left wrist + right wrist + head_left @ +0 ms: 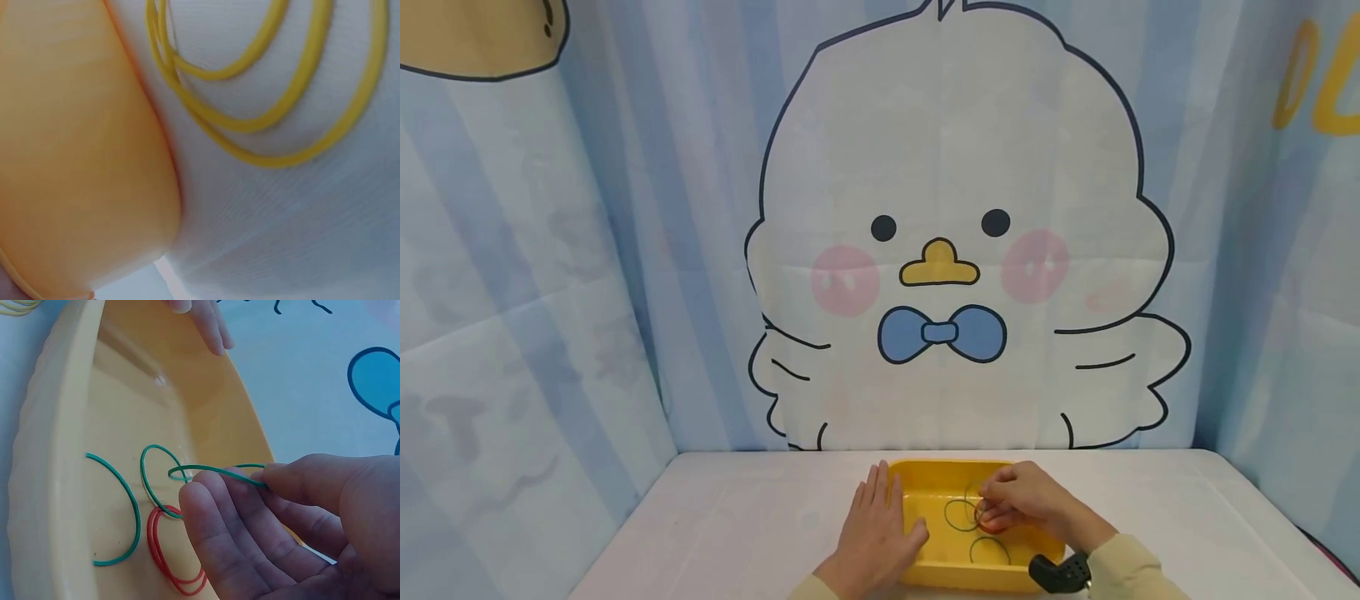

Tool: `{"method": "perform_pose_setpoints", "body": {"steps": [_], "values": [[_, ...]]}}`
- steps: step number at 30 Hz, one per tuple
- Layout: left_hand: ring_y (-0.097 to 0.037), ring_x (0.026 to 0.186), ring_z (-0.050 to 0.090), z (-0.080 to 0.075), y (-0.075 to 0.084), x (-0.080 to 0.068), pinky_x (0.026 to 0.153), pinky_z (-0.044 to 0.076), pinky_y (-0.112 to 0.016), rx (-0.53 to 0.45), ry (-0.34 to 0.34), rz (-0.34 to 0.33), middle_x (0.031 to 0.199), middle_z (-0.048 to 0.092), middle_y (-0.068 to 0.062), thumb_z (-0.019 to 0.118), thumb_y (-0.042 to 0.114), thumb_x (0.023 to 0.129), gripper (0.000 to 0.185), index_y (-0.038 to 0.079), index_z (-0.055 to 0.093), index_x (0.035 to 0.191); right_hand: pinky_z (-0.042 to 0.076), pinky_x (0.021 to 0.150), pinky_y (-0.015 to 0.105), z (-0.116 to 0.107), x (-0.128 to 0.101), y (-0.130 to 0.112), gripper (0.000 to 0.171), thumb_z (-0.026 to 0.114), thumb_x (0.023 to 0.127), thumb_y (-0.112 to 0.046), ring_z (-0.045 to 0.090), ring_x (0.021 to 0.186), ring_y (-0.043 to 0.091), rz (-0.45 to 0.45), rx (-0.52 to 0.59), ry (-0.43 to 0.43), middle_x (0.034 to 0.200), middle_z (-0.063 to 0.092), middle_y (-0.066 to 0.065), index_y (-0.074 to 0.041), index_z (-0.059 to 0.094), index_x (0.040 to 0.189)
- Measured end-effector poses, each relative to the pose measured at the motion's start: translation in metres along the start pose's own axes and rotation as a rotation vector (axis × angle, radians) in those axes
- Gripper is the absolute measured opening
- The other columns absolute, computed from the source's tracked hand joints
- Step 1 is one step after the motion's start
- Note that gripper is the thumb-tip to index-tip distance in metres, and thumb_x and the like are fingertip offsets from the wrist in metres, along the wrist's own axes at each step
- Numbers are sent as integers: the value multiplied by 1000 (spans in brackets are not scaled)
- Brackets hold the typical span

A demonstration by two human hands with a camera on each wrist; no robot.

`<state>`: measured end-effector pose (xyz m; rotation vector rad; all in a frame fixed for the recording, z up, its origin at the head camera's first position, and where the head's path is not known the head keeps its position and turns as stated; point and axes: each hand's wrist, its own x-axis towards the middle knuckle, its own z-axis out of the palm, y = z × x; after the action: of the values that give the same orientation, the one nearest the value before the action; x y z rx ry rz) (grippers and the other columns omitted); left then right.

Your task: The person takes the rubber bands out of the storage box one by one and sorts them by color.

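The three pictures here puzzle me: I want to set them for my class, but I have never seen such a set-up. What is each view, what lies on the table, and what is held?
There is no machine: a person works with two bare hands and wears three cameras. The head view looks down on a white table with a yellow tray before a cartoon chick backdrop. The left hand rests flat against the tray's left edge. The right wrist view shows the right hand pinching a green rubber band between thumb and fingers, lifted above the tray. More green bands and a red band lie inside. The left wrist view, very close and blurred, shows the tray's outer wall and yellow bands on the table.
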<state>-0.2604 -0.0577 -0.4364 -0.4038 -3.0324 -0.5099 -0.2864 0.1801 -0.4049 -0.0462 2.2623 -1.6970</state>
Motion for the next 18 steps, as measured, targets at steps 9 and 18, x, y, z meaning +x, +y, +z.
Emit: {"method": "perform_pose_setpoints", "body": {"steps": [9,18], "values": [[-36,153,16,-7,-3,1,122,18,-59,-26,-45,-12,165,13,-20,50,57,92,89,-2,25,154,61,69,30,-3,-3,0,27,64,95,-14,72,68,17,33,-15,36,88,72,17,9,62,109],[-35,151,22,-10,-9,0,122,20,-58,32,-18,-5,164,20,-21,50,59,91,91,-4,26,153,61,72,31,-10,-9,-4,29,62,96,-15,73,74,20,-2,-19,2,91,72,16,9,64,112]]}}
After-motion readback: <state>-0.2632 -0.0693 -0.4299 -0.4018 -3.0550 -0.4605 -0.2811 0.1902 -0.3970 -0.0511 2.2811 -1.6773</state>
